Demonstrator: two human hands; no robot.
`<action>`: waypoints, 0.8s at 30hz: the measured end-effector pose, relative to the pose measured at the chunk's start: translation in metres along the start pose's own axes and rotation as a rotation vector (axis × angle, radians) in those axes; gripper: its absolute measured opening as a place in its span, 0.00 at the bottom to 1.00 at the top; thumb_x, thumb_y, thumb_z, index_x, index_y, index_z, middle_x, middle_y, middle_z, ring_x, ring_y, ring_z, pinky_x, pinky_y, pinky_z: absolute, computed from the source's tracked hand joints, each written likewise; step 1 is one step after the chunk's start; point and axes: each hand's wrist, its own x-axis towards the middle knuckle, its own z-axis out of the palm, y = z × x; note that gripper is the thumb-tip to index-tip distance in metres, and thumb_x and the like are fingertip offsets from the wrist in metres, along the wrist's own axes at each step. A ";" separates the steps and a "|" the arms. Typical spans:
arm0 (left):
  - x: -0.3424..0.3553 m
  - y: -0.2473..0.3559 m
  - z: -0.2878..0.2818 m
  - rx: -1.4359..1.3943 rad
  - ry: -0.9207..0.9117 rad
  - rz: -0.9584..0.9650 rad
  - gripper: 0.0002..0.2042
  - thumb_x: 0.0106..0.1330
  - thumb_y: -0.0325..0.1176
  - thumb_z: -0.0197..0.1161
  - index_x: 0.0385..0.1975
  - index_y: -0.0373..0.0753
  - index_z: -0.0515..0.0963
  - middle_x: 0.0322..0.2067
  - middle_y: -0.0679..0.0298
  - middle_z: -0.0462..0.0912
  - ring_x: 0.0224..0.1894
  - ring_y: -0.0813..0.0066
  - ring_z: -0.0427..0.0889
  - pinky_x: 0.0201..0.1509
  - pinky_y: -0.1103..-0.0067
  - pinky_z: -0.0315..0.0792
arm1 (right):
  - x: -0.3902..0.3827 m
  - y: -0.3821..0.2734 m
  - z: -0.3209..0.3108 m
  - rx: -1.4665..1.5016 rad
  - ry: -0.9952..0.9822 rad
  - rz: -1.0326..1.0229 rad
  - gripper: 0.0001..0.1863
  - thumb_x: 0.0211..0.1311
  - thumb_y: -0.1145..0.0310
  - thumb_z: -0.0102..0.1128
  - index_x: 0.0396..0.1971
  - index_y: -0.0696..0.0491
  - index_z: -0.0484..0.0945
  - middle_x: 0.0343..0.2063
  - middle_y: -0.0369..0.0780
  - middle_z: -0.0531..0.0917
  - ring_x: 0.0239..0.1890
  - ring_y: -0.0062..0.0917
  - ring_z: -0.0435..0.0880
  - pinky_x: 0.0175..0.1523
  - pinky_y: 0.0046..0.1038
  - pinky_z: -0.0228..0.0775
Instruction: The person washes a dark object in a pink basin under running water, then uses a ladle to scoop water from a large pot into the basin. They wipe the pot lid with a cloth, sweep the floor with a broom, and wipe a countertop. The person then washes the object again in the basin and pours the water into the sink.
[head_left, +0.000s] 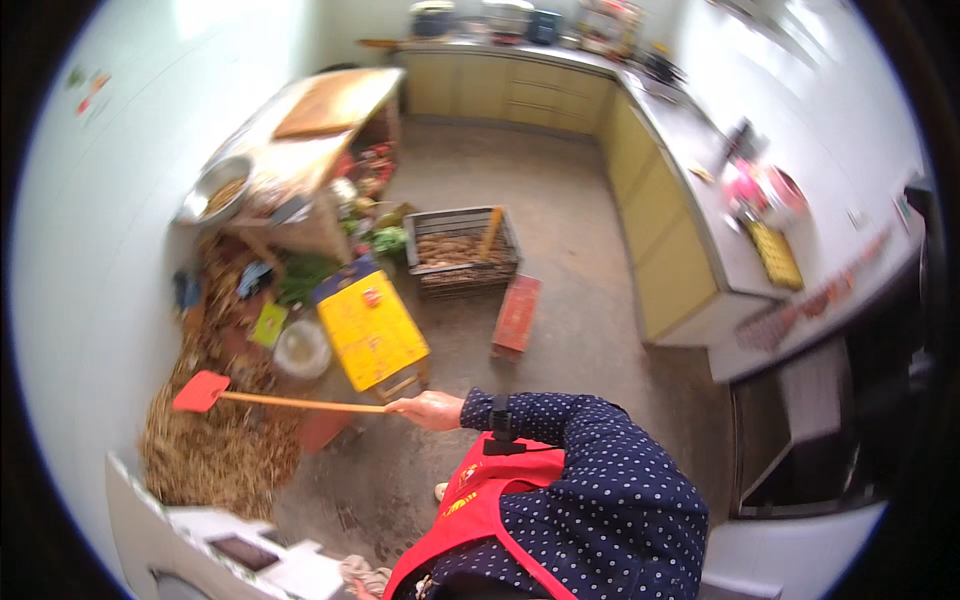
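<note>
My right hand (428, 409) grips the end of a fly swatter (300, 402) with a long orange-brown handle. Its flat red head points left, above a heap of dry straw (215, 455). Just beyond the hand stands a small table with a yellow top (370, 325), a small red item lying on it. At the lower edge a bunched beige cloth (366, 573) shows, with only a sliver of my left hand (361, 593) against it. The fingers of that hand are hidden.
A grey crate (462, 275) of brownish produce and a red wooden stool (516, 317) stand ahead. Left are a clear tub (302, 348), greens and a wooden table (330, 110) with a metal bowl (222, 190). Cabinets (660, 230) line the right; a white stove-like surface (235, 550) is near left.
</note>
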 end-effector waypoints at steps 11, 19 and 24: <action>-0.022 0.140 0.193 -0.145 -0.664 0.192 0.24 0.68 0.44 0.51 0.60 0.38 0.63 0.54 0.62 0.72 0.48 0.70 0.74 0.51 0.72 0.70 | -0.086 0.081 -0.061 0.017 0.360 0.294 0.16 0.65 0.69 0.48 0.53 0.48 0.68 0.29 0.48 0.80 0.30 0.45 0.79 0.33 0.42 0.71; -0.194 0.115 0.382 -0.205 -1.230 0.412 0.20 0.68 0.49 0.51 0.52 0.43 0.68 0.51 0.68 0.73 0.54 0.73 0.70 0.60 0.73 0.61 | -0.243 0.054 -0.228 -0.620 0.633 0.086 0.26 0.51 0.75 0.56 0.54 0.49 0.70 0.19 0.40 0.70 0.17 0.30 0.74 0.20 0.29 0.68; -0.196 0.078 0.463 -0.179 -1.208 -0.090 0.13 0.65 0.37 0.59 0.46 0.40 0.74 0.44 0.65 0.79 0.48 0.74 0.76 0.57 0.78 0.67 | -0.275 0.016 -0.312 -0.769 0.967 -0.182 0.20 0.46 0.76 0.62 0.44 0.52 0.79 0.18 0.36 0.73 0.18 0.24 0.75 0.20 0.24 0.67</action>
